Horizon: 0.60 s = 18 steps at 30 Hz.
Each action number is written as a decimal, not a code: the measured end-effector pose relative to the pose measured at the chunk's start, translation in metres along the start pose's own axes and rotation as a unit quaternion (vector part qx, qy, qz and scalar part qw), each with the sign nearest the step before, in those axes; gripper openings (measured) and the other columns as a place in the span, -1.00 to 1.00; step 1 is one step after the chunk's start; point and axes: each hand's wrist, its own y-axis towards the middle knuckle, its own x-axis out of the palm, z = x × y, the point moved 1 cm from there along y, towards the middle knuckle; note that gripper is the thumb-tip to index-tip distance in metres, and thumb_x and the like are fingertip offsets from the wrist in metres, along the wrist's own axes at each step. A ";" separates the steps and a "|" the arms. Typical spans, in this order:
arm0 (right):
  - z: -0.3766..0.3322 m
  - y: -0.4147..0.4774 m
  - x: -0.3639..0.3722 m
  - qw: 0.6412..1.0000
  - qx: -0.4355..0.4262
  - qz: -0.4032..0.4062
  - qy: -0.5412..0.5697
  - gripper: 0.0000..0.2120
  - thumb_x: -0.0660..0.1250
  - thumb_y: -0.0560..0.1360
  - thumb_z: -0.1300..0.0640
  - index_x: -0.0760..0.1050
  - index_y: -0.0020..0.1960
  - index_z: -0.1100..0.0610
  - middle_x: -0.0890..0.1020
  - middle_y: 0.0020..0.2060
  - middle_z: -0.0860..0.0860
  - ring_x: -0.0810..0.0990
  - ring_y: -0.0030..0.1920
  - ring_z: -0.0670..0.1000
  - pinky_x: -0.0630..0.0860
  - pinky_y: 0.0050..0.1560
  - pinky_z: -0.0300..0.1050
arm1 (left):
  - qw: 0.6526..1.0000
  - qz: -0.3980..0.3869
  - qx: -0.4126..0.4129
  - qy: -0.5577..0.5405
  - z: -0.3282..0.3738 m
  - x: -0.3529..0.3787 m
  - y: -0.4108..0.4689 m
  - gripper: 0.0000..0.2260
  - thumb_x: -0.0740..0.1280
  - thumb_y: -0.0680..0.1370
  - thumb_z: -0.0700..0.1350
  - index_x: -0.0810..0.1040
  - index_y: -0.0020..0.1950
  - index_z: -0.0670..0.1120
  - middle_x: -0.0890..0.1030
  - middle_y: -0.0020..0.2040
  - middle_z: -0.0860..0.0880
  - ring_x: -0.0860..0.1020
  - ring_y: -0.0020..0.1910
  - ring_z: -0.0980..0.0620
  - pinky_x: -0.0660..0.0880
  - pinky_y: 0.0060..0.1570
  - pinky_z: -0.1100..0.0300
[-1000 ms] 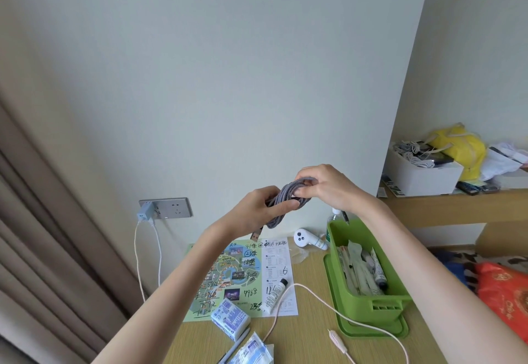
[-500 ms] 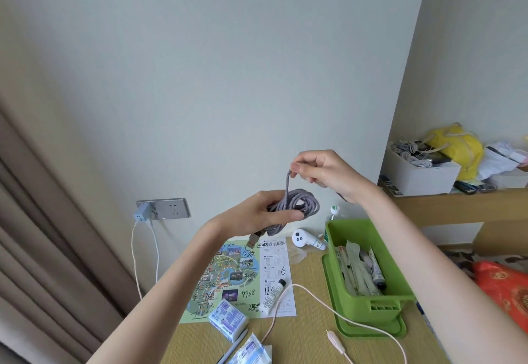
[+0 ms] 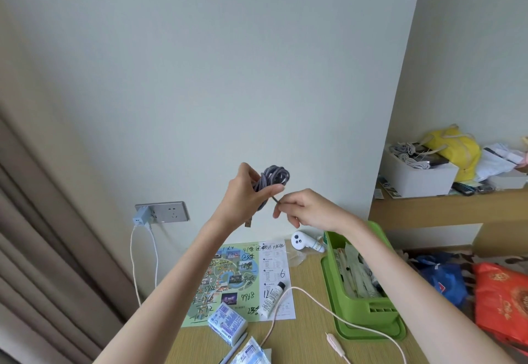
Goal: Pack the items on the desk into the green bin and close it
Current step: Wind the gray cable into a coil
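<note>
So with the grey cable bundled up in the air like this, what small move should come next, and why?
Probably wrap or tuck the loose end. The left hand grips the coiled grey braided cable above the desk, while the right hand pinches a short free strand beside the coil, and a plug end dangles below. Securing it should keep the coil together before it goes into the open green bin.

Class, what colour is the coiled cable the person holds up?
Greyish purple cable, braided; head view.

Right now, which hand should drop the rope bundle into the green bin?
Probably left: the left hand grips the coiled grey cable, while the right hand only pinches its loose end above the green bin.
</note>
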 end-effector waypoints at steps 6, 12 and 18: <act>-0.013 -0.004 -0.016 0.998 -0.008 -0.028 -0.064 -0.80 0.25 0.61 0.15 0.62 -0.10 0.11 0.51 -0.47 -0.10 0.38 -0.45 -0.14 0.32 -0.35 -0.30 | 0.997 -0.056 -0.003 0.059 -0.020 -0.005 0.001 -0.54 0.51 0.40 0.13 0.26 -0.14 -0.06 0.50 -0.45 -0.02 0.33 -0.51 0.00 0.31 -0.46 0.19; -0.022 -0.003 -0.037 0.998 -0.026 -0.017 -0.052 -0.74 0.19 0.64 0.19 0.59 -0.12 0.22 0.50 -0.44 -0.05 0.38 -0.48 -0.09 0.35 -0.41 -0.26 | 0.978 -0.192 0.012 0.076 -0.017 -0.007 -0.001 -0.59 0.53 0.39 0.08 0.29 -0.19 0.00 0.57 -0.33 -0.02 0.38 -0.51 0.13 0.34 -0.45 0.30; -0.016 0.002 -0.037 0.998 -0.051 0.009 -0.038 -0.79 0.26 0.61 0.17 0.60 -0.15 0.15 0.53 -0.41 -0.05 0.45 -0.46 -0.08 0.40 -0.37 -0.25 | 0.960 -0.281 -0.004 0.002 -0.003 0.002 -0.009 -0.63 0.52 0.41 0.03 0.31 -0.23 -0.01 0.54 -0.40 0.12 0.38 -0.46 0.02 0.37 -0.52 0.12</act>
